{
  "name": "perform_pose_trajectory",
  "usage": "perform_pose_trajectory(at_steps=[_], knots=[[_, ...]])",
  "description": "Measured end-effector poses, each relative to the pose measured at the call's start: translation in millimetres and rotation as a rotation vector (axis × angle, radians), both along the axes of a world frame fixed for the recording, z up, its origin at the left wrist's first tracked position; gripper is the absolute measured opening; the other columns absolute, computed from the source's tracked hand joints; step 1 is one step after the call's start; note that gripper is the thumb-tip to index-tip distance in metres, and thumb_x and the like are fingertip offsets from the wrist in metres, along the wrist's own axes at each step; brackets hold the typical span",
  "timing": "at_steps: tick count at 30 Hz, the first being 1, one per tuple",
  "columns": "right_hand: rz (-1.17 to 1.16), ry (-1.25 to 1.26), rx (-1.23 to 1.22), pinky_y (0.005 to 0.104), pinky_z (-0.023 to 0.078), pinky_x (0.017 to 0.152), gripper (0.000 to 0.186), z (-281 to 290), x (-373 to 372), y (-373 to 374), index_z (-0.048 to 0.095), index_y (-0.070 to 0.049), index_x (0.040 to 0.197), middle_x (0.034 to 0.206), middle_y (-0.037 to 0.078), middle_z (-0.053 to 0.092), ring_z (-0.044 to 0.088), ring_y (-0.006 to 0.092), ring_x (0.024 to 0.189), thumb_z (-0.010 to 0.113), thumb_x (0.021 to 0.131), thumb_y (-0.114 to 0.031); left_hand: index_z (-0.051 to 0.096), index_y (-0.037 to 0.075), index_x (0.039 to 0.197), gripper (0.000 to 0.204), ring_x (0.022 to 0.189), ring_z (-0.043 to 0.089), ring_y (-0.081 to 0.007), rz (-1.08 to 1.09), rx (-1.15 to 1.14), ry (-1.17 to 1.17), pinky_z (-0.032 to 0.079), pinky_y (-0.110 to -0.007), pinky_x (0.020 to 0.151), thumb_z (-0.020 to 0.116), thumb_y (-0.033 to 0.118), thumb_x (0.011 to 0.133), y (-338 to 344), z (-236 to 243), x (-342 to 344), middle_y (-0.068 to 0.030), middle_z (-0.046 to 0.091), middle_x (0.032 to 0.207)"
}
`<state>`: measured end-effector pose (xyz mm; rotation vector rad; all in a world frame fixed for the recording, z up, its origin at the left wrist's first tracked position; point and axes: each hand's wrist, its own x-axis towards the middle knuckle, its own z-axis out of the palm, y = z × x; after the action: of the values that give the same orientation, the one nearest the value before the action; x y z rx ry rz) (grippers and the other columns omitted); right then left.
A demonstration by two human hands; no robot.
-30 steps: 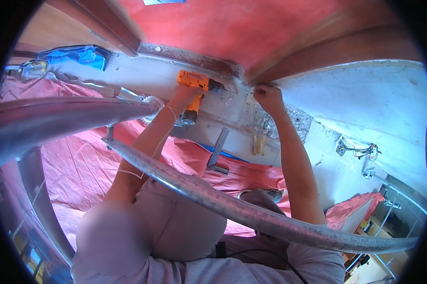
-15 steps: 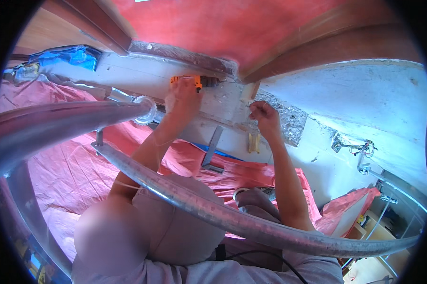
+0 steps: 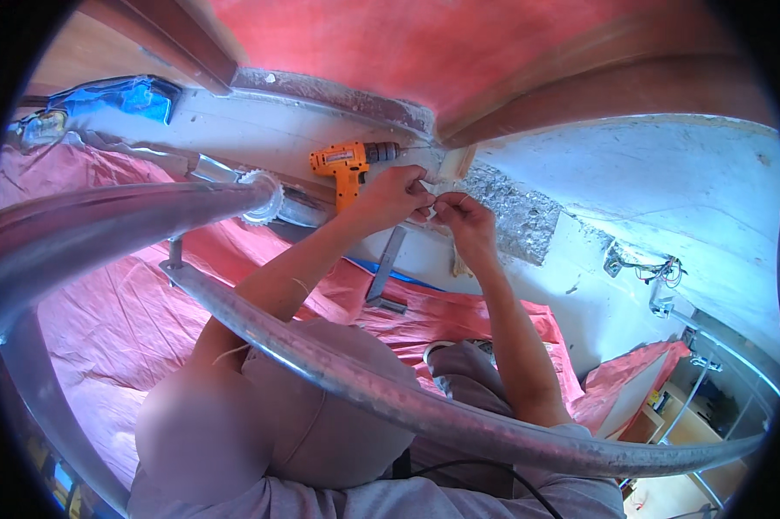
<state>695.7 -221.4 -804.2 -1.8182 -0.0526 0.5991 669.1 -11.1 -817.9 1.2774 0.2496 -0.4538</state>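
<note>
My left hand point(image 3: 399, 197) and my right hand point(image 3: 466, 221) meet in front of the rough patch of bare masonry. The fingertips of both are pinched and almost touching. Whatever lies between them is too small to make out. Just left of my left hand, an orange cordless drill point(image 3: 348, 166) with a dark chuck lies on its side on the white surface, untouched, its chuck toward the right. A short pale wood piece point(image 3: 457, 163) stands at the corner above my fingers.
A curved metal tube point(image 3: 390, 400) crosses in front of my body, over my forearms. At left a thicker pipe point(image 3: 131, 216) juts in. Pink sheeting point(image 3: 113, 320) covers the floor. A metal angle bracket point(image 3: 386, 275) lies below my hands. Loose wires point(image 3: 662, 272) hang from the right wall.
My left hand has let go of the drill and moved right to my right hand. The right hand has shifted slightly left and down. The drill stays where it was.
</note>
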Motion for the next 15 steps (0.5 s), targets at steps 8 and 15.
perform_pose_trajectory(at_steps=[8, 15], knots=[[0.272, -0.144, -0.262, 0.0286, 0.057, 0.084, 0.013, 32.4, 8.3, 1.4, 0.081, 0.002, 0.105, 0.105, 0.009, 0.079, 0.073, 0.0135, 0.093, 0.077, 0.095, -0.006, 0.061, -0.008, 0.138, 0.043, 0.085, 0.077, -0.0186, 0.003, -0.08, 0.032, 0.067, -0.031, 0.079, 0.074, 0.001, 0.098, -2.1, -12.7, -9.3, -0.0136, 0.076, 0.098], [0.4, -0.14, -0.445, 0.0353, 0.058, 0.084, 0.017, 42.2, 8.8, -0.9, 0.081, -0.001, 0.108, 0.102, 0.012, 0.079, 0.076, 0.024, 0.092, 0.077, 0.093, -0.008, 0.061, -0.007, 0.138, 0.044, 0.089, 0.078, -0.0204, 0.049, -0.219, 0.087, 0.067, -0.033, 0.081, 0.075, 0.003, 0.098, -15.9, -26.0, -24.8, -0.0148, 0.077, 0.101]])
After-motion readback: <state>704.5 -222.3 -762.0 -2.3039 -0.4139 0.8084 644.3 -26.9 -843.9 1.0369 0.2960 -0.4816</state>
